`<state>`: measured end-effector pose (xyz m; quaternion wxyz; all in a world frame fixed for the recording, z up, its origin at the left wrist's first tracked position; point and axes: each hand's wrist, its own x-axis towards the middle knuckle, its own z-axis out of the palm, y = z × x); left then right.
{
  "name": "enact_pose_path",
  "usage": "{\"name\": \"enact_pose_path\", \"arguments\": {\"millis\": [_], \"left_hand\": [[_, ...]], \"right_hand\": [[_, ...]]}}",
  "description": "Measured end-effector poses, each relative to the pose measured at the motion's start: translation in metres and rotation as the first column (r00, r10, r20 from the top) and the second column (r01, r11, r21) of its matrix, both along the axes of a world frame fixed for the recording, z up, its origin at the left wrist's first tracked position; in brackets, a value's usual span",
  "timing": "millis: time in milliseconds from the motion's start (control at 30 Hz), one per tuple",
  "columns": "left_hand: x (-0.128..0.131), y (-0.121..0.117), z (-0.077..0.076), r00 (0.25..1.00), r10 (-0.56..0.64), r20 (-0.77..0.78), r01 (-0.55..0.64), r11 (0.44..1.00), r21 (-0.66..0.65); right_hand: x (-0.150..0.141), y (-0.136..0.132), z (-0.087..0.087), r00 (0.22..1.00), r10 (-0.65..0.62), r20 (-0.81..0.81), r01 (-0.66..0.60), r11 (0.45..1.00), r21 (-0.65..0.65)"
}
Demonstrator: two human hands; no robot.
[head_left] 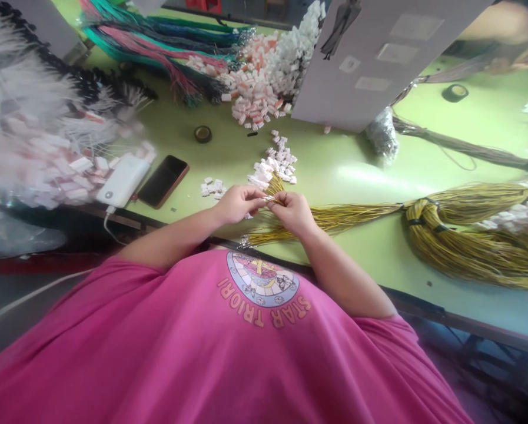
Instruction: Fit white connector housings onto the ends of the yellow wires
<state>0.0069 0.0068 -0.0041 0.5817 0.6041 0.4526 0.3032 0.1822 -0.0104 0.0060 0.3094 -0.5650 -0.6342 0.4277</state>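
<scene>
My left hand (239,204) and my right hand (295,213) meet at the table's front edge, fingertips pinched close together. Between them shows a small white connector (268,199), held by the left fingers. The right fingers are closed on a yellow wire, whose tip is hidden at the connector. Yellow wires (356,217) run under my right hand in a long bundle, with bare ends near my shirt. Just beyond my hands, white connectors (261,174) sit on the ends of other yellow wires. A few loose white connectors (213,187) lie left of them.
A phone (163,181) and a white power bank (123,179) lie at left beside piled wired connectors (56,159). Black tape (202,134), a connector heap (257,88) and a grey panel (361,65) stand beyond. Coiled yellow wire (435,235) lies right. Another person's blurred arm (506,35) shows.
</scene>
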Motion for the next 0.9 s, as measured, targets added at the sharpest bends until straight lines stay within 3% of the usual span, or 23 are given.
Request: {"name": "enact_pose_path", "arguments": {"millis": [167,300,400,467,500,633,767,900], "left_hand": [[0.001,-0.003,-0.006,0.999,-0.044,-0.023,0.045,0.999,0.019],[-0.014,0.002,0.006,0.979,-0.054,-0.197,0.081,0.988,0.133],[-0.045,0.019,0.016,0.907,0.097,-0.409,0.048,0.943,0.329],[-0.071,0.033,0.018,0.816,0.231,-0.529,-0.007,0.921,0.390],[-0.082,0.040,0.017,0.787,0.258,-0.561,-0.024,0.921,0.390],[-0.110,0.058,0.007,0.717,0.136,-0.683,0.016,0.977,0.212],[-0.107,0.061,0.005,0.750,0.189,-0.634,-0.029,0.967,0.253],[-0.079,0.045,0.020,0.897,0.107,-0.428,-0.034,0.984,0.176]], "right_hand": [[-0.001,-0.001,0.000,1.000,0.023,-0.006,-0.023,0.999,-0.023],[0.003,0.003,-0.004,0.999,0.035,-0.015,-0.035,0.999,0.011],[0.008,0.008,-0.008,0.997,-0.008,-0.070,0.019,0.988,0.154],[0.009,0.009,-0.009,0.992,-0.017,-0.125,0.038,0.985,0.168],[0.009,0.009,-0.009,0.989,-0.022,-0.148,0.041,0.991,0.130],[0.007,0.007,-0.007,0.976,-0.082,-0.203,0.071,0.995,-0.063],[0.005,0.004,-0.004,0.976,-0.064,-0.207,0.052,0.997,-0.062],[0.005,0.003,0.000,0.991,-0.067,-0.119,0.068,0.998,-0.001]]}}
